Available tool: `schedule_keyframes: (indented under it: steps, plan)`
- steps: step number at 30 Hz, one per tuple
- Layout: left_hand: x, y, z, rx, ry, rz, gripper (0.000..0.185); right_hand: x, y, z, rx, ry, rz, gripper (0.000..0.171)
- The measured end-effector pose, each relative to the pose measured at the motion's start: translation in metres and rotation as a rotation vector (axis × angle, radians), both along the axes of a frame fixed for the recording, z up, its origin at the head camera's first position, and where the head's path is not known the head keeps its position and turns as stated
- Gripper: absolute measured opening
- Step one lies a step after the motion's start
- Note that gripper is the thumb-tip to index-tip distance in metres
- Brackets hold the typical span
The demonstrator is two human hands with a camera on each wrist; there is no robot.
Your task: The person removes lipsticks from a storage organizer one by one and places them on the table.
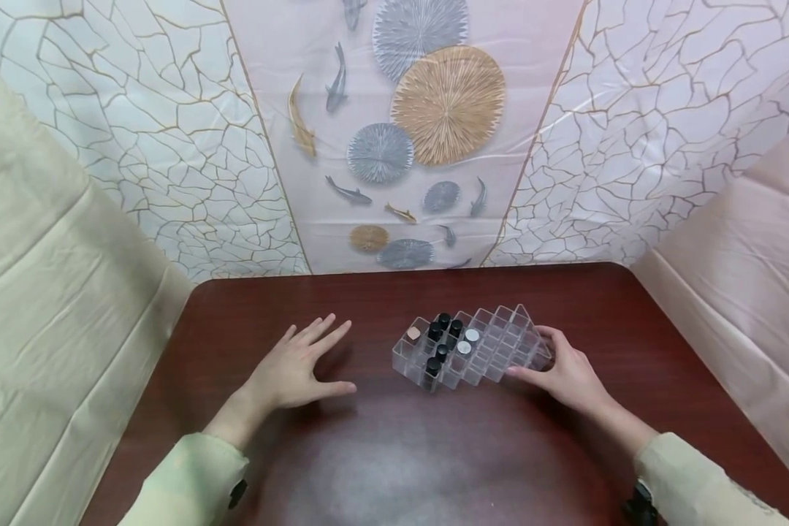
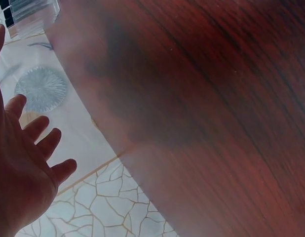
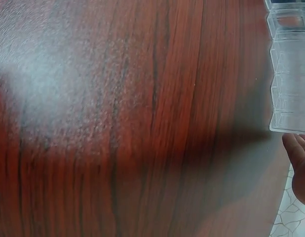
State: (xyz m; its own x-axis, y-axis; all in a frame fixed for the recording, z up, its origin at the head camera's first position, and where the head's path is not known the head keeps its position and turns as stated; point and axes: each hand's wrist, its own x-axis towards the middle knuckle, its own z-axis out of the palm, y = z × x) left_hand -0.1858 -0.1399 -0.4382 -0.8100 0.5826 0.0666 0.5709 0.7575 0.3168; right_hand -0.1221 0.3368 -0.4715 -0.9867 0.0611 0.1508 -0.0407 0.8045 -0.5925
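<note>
A clear plastic organizer (image 1: pixel 493 351) with rows of diamond-shaped compartments stands on the table, seen in the head view. Its left part holds several small tubes with black caps (image 1: pixel 432 365), two with whitish round tops (image 1: pixel 471 335) and one with a pinkish top (image 1: pixel 413 333). The compartments toward its right end hold nothing. My right hand (image 1: pixel 573 376) grips that right end, thumb along the front and fingers around the far corner. To the left of the organizer, apart from it, my left hand (image 1: pixel 296 372) hovers with fingers spread and holds nothing.
The dark reddish wooden table (image 1: pixel 394 453) has rounded far corners. Behind it hangs a patterned cloth (image 1: pixel 394 204) with fish and round leaves. Padded beige panels (image 1: pixel 59 314) flank both sides.
</note>
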Motion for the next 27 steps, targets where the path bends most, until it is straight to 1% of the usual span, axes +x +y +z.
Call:
schedule_keyframes:
  steps: [8, 13, 17, 21, 23, 27]
  plan:
    - [0.001, -0.003, 0.001, -0.003, 0.018, 0.010, 0.102, -0.004, -0.007, 0.001, -0.003, 0.004, 0.015, 0.100]
    - [0.001, -0.004, 0.001, -0.008, 0.029, 0.012, 0.102, -0.003, -0.003, 0.004, -0.008, -0.011, 0.066, 0.103]
    - [0.001, -0.005, 0.002, -0.011, 0.031, 0.009, 0.102, -0.005, 0.010, 0.015, -0.016, -0.076, 0.150, 0.115]
    - [0.000, -0.007, 0.002, -0.021, 0.034, 0.017, 0.103, -0.015, 0.025, 0.028, 0.010, -0.154, 0.264, 0.127]
    - [0.001, -0.009, 0.002, -0.025, 0.031, 0.018, 0.103, -0.021, 0.030, 0.033, 0.027, -0.174, 0.316, 0.129]
    - [0.002, -0.011, 0.002, -0.019, 0.030, 0.013, 0.104, -0.033, 0.035, 0.036, 0.011, -0.195, 0.399, 0.129]
